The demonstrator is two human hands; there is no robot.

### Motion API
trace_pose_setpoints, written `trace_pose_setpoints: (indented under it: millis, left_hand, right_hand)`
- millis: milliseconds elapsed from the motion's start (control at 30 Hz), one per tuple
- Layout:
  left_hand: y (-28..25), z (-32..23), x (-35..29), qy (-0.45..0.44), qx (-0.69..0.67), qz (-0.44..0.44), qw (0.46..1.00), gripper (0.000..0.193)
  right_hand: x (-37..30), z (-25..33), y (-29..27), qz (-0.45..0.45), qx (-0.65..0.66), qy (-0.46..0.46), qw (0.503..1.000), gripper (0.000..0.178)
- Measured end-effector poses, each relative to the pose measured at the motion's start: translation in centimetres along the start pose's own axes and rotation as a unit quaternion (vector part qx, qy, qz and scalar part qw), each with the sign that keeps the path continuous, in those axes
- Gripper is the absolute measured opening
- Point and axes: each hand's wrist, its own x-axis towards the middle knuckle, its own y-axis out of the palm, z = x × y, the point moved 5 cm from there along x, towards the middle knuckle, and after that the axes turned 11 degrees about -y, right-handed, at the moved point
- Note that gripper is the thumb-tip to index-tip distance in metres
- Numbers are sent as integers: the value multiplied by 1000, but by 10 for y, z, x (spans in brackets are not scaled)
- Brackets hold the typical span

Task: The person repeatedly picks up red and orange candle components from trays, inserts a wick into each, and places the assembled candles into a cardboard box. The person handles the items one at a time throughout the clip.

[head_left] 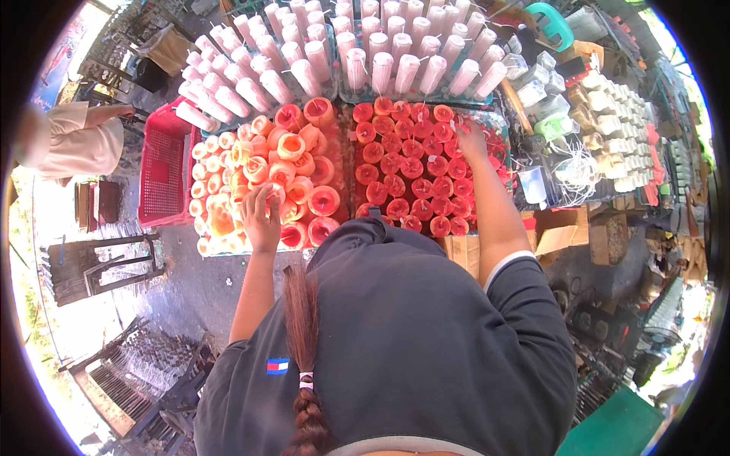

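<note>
My left hand (261, 216) rests on orange and pink candle cups (258, 167) in the left tray, fingers curled over one at the near edge; whether it grips that cup I cannot tell. My right hand (471, 140) reaches to the far right side of a tray of red candle cups (414, 171), fingers down among them. Behind both trays stand rows of tall white pillar candles (357, 53) with wicks. My dark shirt and braid fill the lower part of the view.
A red plastic crate (163, 171) sits left of the trays. Another person in a beige top (72, 140) stands at far left. White boxes and small jars (608, 129) crowd the right. Cardboard boxes (559, 232) lie below; metal racks (106, 262) stand at lower left.
</note>
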Motion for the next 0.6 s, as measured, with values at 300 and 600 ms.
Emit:
trace_pose_setpoints:
  millis: [300,600]
  left_hand:
    - [-3,-1,-15,-24,14,24,999,44]
    - [-5,-7,-10,-41,20,15,999,44]
  right_hand:
    - [8,22,-1,192,184,218,939,54]
    - [14,29,-4,351,136,229,897,66]
